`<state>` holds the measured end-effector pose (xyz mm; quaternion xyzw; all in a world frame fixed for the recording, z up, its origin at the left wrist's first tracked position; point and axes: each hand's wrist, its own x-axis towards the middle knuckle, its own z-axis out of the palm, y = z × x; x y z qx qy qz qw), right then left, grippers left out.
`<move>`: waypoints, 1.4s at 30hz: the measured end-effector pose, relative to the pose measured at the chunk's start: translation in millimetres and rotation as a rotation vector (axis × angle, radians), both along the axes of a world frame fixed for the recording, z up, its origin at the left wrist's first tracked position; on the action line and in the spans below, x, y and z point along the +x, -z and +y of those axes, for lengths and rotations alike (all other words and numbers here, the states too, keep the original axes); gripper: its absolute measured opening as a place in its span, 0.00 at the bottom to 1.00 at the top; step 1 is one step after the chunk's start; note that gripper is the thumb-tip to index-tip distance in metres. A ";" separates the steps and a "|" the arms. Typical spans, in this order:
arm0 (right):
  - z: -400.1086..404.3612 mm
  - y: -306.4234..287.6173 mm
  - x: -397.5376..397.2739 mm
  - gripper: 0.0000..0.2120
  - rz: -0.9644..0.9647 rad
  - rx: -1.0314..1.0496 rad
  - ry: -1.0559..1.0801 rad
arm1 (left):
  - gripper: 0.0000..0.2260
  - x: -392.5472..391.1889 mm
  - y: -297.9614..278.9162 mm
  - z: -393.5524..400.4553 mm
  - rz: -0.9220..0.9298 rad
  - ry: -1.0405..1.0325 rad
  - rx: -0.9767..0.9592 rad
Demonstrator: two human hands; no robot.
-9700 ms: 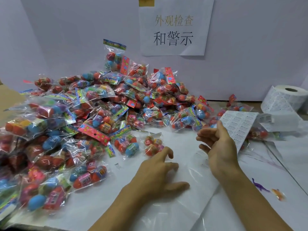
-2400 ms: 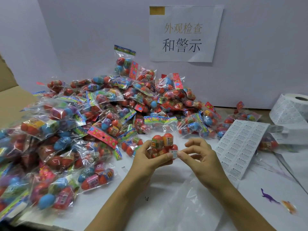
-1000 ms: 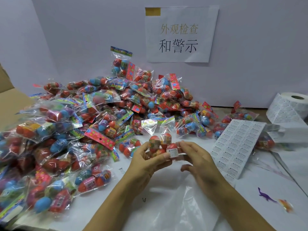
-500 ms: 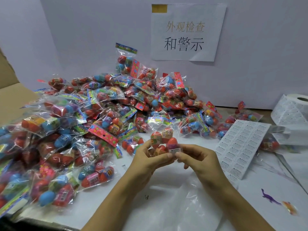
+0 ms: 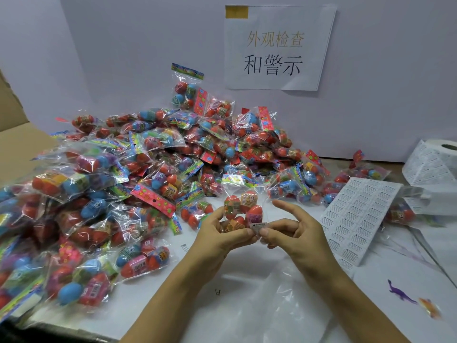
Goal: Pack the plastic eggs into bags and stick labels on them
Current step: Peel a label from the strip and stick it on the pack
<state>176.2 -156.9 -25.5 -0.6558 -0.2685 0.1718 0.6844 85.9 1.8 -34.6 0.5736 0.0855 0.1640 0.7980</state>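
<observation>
At the far left a cardboard flap (image 5: 14,134) rises beside the table (image 5: 153,315). A heap of bags (image 5: 153,169) of coloured eggs covers the left and middle of the table and banks up against the back wall, where one bag stands upright at the top. On the wall above the heap hangs a paper sign (image 5: 277,48) with printed characters.

In the middle foreground the left hand (image 5: 217,237) holds up a bag (image 5: 243,210) of red eggs, fingers curled behind it and thumb pressed on its front lower edge. A small white label (image 5: 258,226) sits at the bag's lower right corner. The right hand (image 5: 300,233) pinches that label between thumb and a bent finger, while its forefinger points up, clear of the bag. Clear film (image 5: 277,300) lies on the table under both wrists.

To the right lies a label sheet (image 5: 358,219), its far edge near more bags. Further right stands a label roll (image 5: 432,162). Near the right front lie a purple toy dinosaur (image 5: 399,293) and a small orange toy (image 5: 430,306).
</observation>
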 end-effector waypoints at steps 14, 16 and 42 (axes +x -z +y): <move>-0.4 -2.9 -5.4 0.29 -0.091 -0.015 0.048 | 0.17 -2.5 -1.7 -3.8 -0.017 -0.020 0.073; -0.1 -1.0 -3.8 0.27 -0.099 0.001 0.052 | 0.17 -1.6 -1.4 -3.5 -0.011 -0.024 0.056; -0.4 8.4 -1.2 0.27 -0.267 -0.049 0.026 | 0.22 -0.7 -0.6 -3.5 0.037 -0.048 0.014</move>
